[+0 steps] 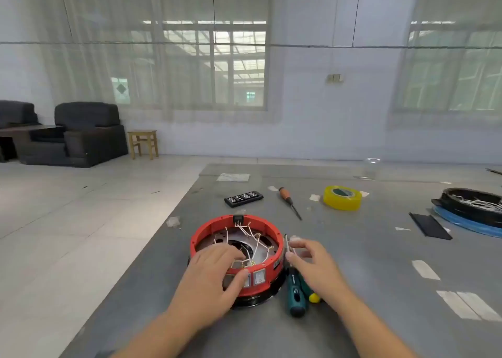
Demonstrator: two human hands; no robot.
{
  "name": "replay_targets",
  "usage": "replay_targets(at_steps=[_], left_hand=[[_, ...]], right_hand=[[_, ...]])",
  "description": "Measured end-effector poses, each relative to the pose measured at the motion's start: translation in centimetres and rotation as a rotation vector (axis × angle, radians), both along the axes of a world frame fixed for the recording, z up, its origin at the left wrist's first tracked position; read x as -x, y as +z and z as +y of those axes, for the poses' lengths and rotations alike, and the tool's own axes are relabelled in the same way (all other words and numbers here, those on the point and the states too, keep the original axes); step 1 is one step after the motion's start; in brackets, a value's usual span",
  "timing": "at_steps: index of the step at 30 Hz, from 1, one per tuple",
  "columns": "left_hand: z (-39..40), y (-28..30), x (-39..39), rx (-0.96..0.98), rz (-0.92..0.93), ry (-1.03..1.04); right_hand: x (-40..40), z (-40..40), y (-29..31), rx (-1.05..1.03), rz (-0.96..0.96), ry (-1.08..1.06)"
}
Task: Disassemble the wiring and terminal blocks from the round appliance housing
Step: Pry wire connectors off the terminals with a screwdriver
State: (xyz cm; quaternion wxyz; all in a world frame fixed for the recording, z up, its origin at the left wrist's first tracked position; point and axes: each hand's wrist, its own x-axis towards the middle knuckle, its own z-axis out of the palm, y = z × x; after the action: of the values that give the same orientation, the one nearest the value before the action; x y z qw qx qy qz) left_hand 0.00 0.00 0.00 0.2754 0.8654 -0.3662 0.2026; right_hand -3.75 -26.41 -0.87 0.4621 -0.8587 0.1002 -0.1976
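A round red housing [235, 251] is set flat on the grey table [353, 262], open side up, white wiring [251, 235] looped inside. Its near wall is gripped by the left hand [214, 273], thumb outside. A green-handled screwdriver [294, 281], lying just beside, tip pointing away, is touched by the right hand [315, 262], fingers loosely curled.

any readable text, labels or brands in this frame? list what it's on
None can be read.
Green-handled screwdriver: pale logo mark on the handle, too blurred.
Round red plastic appliance housing: small dark label on the right rim and white rocker switches, markings too small.
Black rectangular bit case: pale marks, illegible.
Yellow tape roll: no print visible.
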Motion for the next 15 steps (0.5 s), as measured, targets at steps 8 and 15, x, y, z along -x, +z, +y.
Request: replay_targets(at_steps=[8, 15], left_hand=[[-1.8, -3.2, -2.3, 0.041, -0.096, 0.153], [-1.9, -3.7, -2.6, 0.063, -0.047, 0.15]], right_hand=[[-0.4, 0.4, -1.6, 0.253, 0.19, -0.013], [-0.1, 1.4, -0.7, 0.484, 0.447, -0.1]])
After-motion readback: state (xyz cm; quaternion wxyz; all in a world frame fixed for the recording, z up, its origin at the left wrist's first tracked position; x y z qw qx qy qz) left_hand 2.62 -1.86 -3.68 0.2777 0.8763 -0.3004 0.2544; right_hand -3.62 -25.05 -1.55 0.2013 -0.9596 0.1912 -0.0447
